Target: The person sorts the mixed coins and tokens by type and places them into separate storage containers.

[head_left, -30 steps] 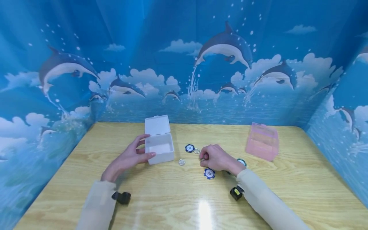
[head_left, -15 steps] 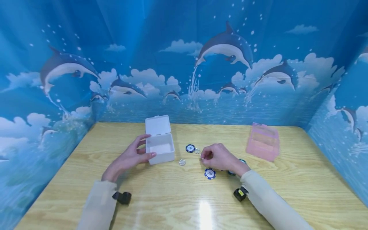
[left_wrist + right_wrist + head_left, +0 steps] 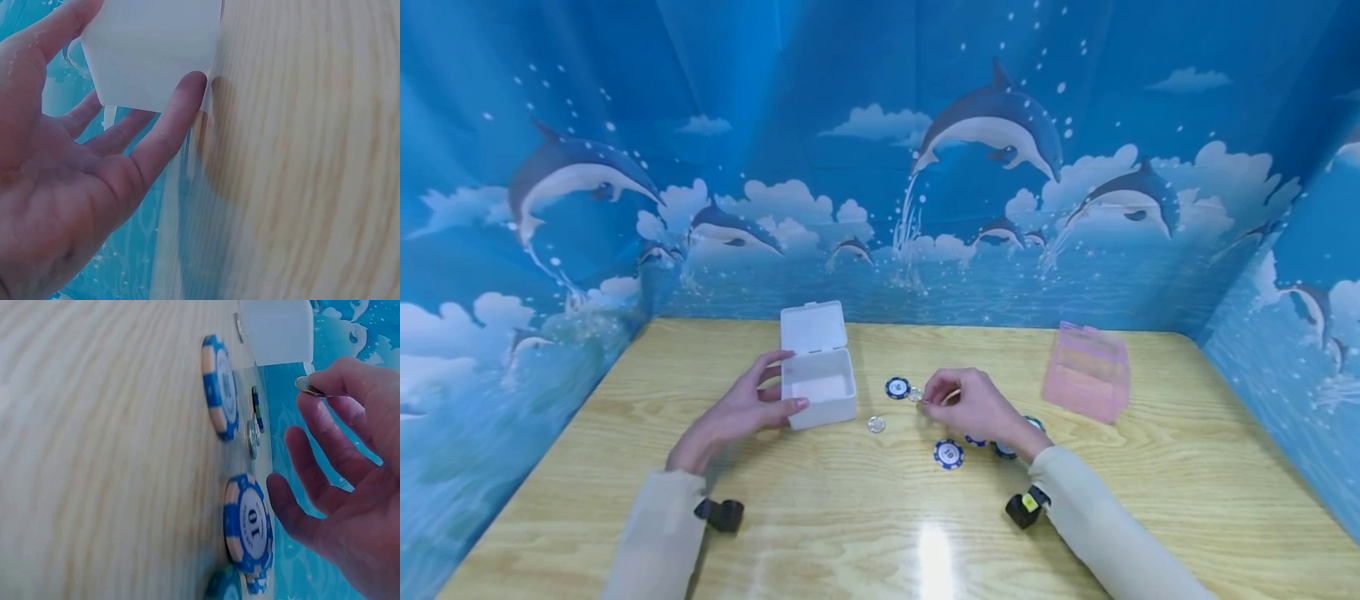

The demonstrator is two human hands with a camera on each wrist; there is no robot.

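Note:
On the left of the table, my left hand (image 3: 745, 412) grips the side of a white box (image 3: 824, 412) with a raised lid. In the left wrist view the thumb presses one face of the box (image 3: 153, 56), with the other fingers around its side. My right hand (image 3: 976, 408) pinches a small silver coin (image 3: 309, 386) between thumb and forefinger, held above the table. Below that hand lie a blue poker chip marked 10 (image 3: 948, 454) and further chips, partly hidden by the wrist. A coin (image 3: 876, 424) lies right of the box; another coin (image 3: 914, 394) sits against a dark poker chip (image 3: 897, 387).
A translucent pink box (image 3: 1086, 375) with its lid raised stands at the right rear of the wooden table (image 3: 820, 517). A blue dolphin-print curtain (image 3: 865, 167) encloses the table's back and sides.
My right hand has risen slightly and shifted a little away from me, with the coin now clear of the table. More chips show beneath its wrist. The left hand keeps its grip on the box.

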